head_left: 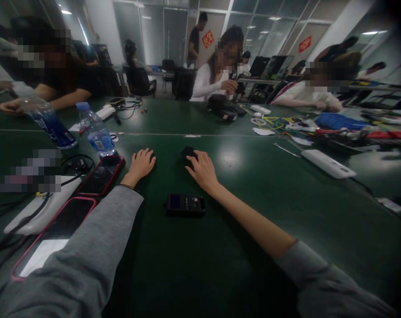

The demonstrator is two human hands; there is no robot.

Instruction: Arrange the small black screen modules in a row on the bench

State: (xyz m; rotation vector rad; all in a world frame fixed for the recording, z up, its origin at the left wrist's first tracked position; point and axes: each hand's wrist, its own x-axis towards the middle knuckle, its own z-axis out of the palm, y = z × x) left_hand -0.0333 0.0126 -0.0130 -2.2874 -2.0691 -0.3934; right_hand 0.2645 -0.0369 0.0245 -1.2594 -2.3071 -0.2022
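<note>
The bare left hand (140, 167) lies palm down on the dark green tabletop (253, 256), fingers loosely spread, apparently empty. The bare right hand (203, 170), half curled, is at a small black object (187, 153); whether it grips it, I cannot tell. On the right hand's near side lies a black rectangular electronic device (186, 205).

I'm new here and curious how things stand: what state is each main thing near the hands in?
Left hand, open, palm down
Right hand, fingers on a black object
Black gadget, lying flat, screen dark
Red-edged phone, lying flat, screen dark
Pink-edged phone, lying flat, partly hidden by a sleeve
Small bottle, standing, blue cap on
Large bottle, standing
</note>
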